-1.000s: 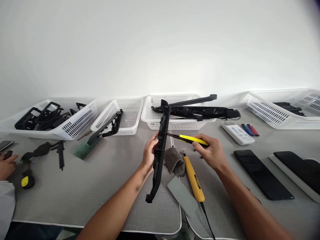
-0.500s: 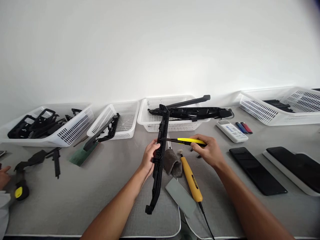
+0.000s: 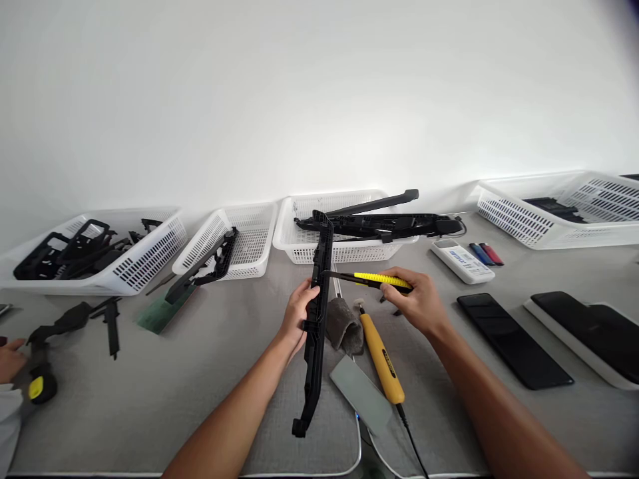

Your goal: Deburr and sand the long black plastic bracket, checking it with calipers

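Note:
A long black plastic trim piece (image 3: 314,339) with ribs along it is held upright-slanted by my left hand (image 3: 298,313), fingers closed around its middle. My right hand (image 3: 417,297) grips a yellow-and-black utility knife (image 3: 382,281), whose dark blade points left and meets the edge of the trim piece just above my left fingers. Below the knife, on the grey table, lie a brown rolled cloth (image 3: 344,326), a yellow corded power tool (image 3: 382,359) and a pale grey rectangular slab (image 3: 362,394).
White baskets with black parts stand along the wall: a left basket (image 3: 150,259), a small basket (image 3: 249,259), a middle basket (image 3: 339,253) and a right basket (image 3: 529,223). A black phone (image 3: 514,339) lies right. Another person's hand (image 3: 10,359) is at far left.
The trim piece has tilted slightly, its top end moving a little left and its lower end down. The knife blade's tip has risen slightly along it. Both hands keep their hold.

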`<state>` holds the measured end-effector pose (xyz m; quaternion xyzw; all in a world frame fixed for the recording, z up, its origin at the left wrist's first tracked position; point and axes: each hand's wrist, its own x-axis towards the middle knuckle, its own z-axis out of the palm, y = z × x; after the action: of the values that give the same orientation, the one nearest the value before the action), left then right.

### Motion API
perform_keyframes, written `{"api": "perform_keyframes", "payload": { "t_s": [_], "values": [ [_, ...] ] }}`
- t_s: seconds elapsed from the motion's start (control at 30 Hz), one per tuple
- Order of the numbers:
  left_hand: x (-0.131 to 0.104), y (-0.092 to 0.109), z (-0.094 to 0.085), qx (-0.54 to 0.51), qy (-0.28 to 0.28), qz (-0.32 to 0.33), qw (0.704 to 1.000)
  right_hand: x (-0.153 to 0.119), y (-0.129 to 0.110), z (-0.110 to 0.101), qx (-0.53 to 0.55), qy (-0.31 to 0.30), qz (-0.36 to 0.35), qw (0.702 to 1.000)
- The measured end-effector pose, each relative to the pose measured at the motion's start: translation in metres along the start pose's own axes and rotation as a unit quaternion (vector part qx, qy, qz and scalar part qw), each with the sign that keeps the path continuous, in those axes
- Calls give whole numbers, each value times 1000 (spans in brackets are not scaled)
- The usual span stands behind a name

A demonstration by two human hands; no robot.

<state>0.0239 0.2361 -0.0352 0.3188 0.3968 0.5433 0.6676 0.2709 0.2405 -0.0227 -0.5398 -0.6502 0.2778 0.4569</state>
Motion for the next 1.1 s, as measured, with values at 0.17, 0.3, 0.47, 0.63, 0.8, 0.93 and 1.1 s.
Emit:
{"api": "perform_keyframes", "payload": {
  "t_s": [0.17, 0.3, 0.47, 0.63, 0.8, 0.93, 1.1],
  "values": [
    [0, -1, -1, -6, 2, 4, 1000, -1, -2, -1, -1, -5, -8, 1000],
    [0, -1, -3, -1, -9, 17, 1000, -5, -7, 4, 4, -11, -37, 999],
    [0, -1, -4, 24, -3, 37, 999, -10, -13, 16, -29, -32, -85, 995],
    [-1, 2, -3, 26, -5, 34, 999, -12, -14, 18, -33, 0, -90, 995],
    [-1, 1, -2, 28, -5, 38, 999, -12, -14, 18, -32, 4, -86, 996],
    [-1, 1, -1, 26, -3, 40, 999, -10, -14, 17, -29, 20, -69, 997],
    [-3, 3, 0, 10, -6, 24, 1000, -9, -14, 16, -23, 20, -56, 998]
  ]
}}
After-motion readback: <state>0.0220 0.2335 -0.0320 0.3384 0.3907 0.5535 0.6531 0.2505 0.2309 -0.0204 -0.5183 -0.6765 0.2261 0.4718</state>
